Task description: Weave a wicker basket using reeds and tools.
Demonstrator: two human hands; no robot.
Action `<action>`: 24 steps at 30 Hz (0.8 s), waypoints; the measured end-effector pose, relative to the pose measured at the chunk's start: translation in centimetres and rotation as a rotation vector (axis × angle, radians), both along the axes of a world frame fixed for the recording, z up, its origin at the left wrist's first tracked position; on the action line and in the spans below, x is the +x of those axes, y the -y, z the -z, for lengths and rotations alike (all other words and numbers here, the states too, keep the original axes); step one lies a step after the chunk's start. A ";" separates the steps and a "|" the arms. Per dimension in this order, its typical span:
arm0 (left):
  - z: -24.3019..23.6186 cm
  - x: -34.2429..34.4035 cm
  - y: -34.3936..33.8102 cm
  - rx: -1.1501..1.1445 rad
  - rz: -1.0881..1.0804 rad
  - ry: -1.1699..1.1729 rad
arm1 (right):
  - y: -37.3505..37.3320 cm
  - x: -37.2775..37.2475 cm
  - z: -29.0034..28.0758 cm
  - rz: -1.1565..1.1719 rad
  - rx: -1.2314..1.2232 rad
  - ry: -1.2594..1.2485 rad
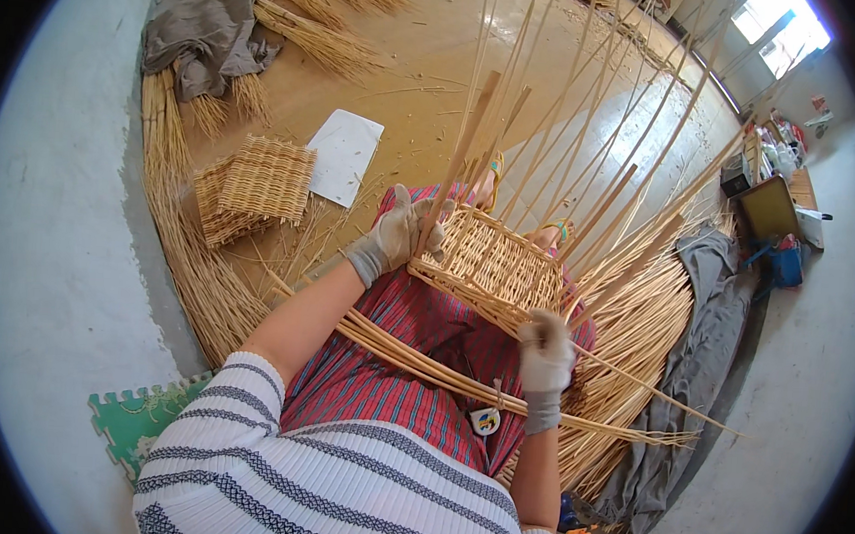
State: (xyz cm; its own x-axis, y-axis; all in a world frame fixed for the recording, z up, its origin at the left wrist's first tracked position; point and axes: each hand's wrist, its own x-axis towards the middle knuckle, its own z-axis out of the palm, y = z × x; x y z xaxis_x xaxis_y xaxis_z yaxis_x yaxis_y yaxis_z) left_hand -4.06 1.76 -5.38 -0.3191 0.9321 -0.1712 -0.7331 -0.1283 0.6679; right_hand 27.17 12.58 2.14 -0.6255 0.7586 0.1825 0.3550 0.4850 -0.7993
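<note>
A half-woven wicker basket (500,261) rests across my lap, its shallow woven sides topped by long upright rods and flat corner stakes (479,120). My left hand (402,229), in a pale glove with a grey cuff, is closed around the basket's left corner at the foot of a stake. At the near right corner my gloved right hand (545,355) is curled in a fist against the rim, blurred by motion. A thin wicker rod (663,393) runs from it toward the lower right; the blur hides the exact grip. Several loose rods (413,363) lie over my thighs.
Two woven panels (268,176) and a white sheet (346,156) lie on the floor at left. Bundled rods (637,326) beside a grey cloth (715,311) fill the right. More bundles under a cloth (208,28) stand along the left wall. Upright rods fan out ahead.
</note>
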 end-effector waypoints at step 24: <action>-4.3 8.8 5.0 -0.067 0.085 -1.279 | 1.9 1.3 -3.8 -0.173 -0.591 -0.688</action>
State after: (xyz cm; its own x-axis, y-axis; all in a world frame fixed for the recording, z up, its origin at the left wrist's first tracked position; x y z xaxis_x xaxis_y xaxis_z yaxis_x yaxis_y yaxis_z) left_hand 4.72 -3.26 -1.10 -0.2305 0.9591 0.1643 0.4273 -0.0519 0.9026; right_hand 28.46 10.69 5.90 -0.6359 0.7531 0.1688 -0.3294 -0.0670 -0.9418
